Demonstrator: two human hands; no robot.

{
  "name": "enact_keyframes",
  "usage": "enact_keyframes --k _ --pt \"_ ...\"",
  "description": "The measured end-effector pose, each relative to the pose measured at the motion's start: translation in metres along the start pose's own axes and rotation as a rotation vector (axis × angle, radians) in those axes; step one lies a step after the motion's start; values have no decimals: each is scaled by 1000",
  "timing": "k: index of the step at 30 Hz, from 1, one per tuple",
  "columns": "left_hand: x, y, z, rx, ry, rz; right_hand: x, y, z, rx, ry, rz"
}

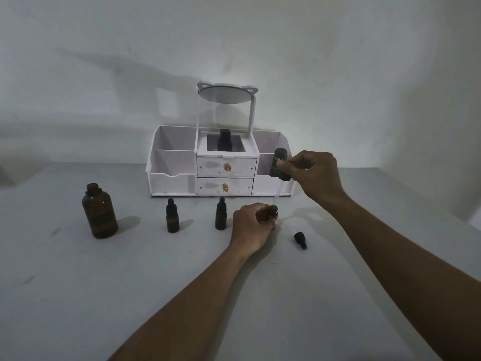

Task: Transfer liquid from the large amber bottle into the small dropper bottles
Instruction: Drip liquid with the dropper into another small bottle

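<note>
The large amber bottle (99, 212) stands uncapped at the left of the table. Two capped small dropper bottles (172, 216) (221, 214) stand in a row to its right. My left hand (250, 226) grips a third small bottle (272, 212), which is open at the top. My right hand (316, 175) pinches the dark rubber bulb of a dropper (280, 165) above it. The dropper's clear glass tube (277, 196) points down at the mouth of the held bottle. A small black cap (300, 239) lies on the table to the right.
A white desk organiser (221, 166) with two gold-knobbed drawers, side compartments and a round mirror on a stand sits at the back against the wall. A dark bottle (225, 140) stands in its middle compartment. The table top (130, 282) is pale grey.
</note>
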State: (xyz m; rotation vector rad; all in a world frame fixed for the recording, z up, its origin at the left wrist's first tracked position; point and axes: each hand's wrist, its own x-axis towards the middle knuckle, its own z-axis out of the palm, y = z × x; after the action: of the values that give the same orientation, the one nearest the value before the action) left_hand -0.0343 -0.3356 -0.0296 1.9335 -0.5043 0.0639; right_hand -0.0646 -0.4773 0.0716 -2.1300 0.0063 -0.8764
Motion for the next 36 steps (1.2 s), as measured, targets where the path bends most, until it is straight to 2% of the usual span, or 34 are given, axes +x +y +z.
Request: enact_keyframes --k 11,17,23,26,30,36 --pt "3 -4 2 8 -1 -12 -1 -4 2 -3 -1 -3" --pt "-6 -3 -7 -28 -44 -40 2 -33 -5 58 28 -55" --pt "-41 -5 -63 -5 -231 -75 11 -75 -3 108 76 -86" --pt "-66 -20 -111 48 -244 -85 10 -93 18 160 77 -88" --pt "-95 -43 -184 127 -137 -115 3 -124 59 234 -3 -137" --pt "-110 -78 -267 162 205 -184 -1 -172 125 396 -102 -151"
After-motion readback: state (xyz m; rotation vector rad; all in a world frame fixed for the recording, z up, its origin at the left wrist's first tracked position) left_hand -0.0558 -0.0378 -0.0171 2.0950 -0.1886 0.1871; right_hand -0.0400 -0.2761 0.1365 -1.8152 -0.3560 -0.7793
